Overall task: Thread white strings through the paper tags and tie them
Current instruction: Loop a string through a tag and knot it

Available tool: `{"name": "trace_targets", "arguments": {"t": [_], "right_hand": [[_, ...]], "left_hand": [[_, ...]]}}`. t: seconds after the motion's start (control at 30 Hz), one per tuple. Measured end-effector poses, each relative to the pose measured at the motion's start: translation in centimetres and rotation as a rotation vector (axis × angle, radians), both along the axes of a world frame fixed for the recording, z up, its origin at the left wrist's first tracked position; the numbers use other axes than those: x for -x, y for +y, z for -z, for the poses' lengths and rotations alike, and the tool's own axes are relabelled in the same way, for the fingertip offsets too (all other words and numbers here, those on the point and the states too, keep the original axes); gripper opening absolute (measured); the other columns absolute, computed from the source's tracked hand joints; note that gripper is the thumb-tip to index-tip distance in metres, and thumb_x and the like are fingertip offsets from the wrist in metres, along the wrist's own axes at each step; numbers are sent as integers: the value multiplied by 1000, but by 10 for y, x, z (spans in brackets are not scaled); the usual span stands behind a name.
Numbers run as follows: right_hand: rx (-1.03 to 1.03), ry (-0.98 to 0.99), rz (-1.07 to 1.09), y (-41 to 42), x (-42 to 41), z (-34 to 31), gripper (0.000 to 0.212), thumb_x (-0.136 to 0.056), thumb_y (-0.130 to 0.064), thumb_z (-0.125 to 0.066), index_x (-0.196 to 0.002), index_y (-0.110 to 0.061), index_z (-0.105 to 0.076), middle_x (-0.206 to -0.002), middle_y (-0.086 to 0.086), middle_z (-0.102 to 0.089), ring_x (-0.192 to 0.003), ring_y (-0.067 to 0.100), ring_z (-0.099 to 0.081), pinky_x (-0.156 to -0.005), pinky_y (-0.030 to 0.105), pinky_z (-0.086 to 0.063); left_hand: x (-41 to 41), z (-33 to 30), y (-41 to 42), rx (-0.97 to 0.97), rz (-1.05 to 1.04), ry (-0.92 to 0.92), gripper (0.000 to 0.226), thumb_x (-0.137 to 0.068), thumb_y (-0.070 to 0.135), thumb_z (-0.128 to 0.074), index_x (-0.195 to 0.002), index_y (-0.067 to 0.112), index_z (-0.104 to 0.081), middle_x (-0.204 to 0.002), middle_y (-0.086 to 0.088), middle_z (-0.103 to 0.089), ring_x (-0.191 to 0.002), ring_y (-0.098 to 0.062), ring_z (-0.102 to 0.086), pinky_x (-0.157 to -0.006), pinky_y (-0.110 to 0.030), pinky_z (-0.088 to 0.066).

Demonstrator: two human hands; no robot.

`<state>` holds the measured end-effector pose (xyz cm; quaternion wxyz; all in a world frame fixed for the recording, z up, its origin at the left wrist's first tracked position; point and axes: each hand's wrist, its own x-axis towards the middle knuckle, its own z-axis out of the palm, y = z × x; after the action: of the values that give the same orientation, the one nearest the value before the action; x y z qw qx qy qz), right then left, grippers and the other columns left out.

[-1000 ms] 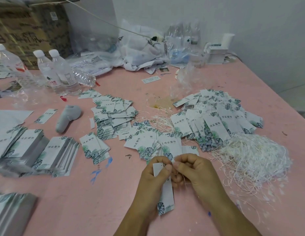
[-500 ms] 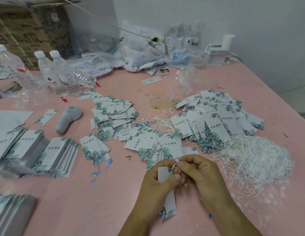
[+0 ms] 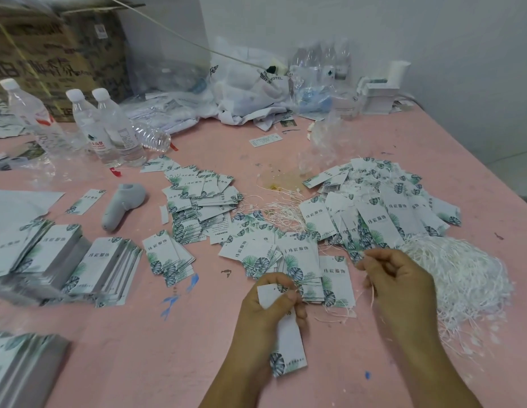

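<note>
Both hands work low over the pink table [image 3: 286,148]: the left hand [image 3: 271,310] curls round a paper tag [image 3: 288,346], thumb pinching its top near the hole, while the right hand [image 3: 400,287], fingers curled, pinches a white string [image 3: 372,295] that dangles below its knuckles, apart from the tag. Bare tabletop lies left of the left hand. Just beyond the hands loose tags [image 3: 291,254] are strewn; a tangled heap of strings [image 3: 459,272] sits right beside the right hand, with a pile of tags [image 3: 380,207] behind it. Stacked tags [image 3: 103,260], a grey tool [image 3: 124,204] and water bottles [image 3: 109,128] stand well off to the left. The table's right edge runs past the string heap.
</note>
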<state>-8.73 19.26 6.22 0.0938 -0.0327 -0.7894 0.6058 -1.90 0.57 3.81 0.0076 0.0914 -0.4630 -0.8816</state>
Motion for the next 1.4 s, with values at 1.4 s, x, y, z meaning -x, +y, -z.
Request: {"name": "trace_targets", "arguments": {"t": [1.4], "right_hand": [[861,-239,-520,-28,-16,-13,2,-73,-14,-75,-74,-12,-76,-74,9,-68,-66,18,-59,-58,24,-53]], "left_hand": [[3,-6,-2,41,-107,-38,14,-81,10,-72,-89,16,-64,-72,-22,-61,-58,-27,-58,-53,-36,-53]]}}
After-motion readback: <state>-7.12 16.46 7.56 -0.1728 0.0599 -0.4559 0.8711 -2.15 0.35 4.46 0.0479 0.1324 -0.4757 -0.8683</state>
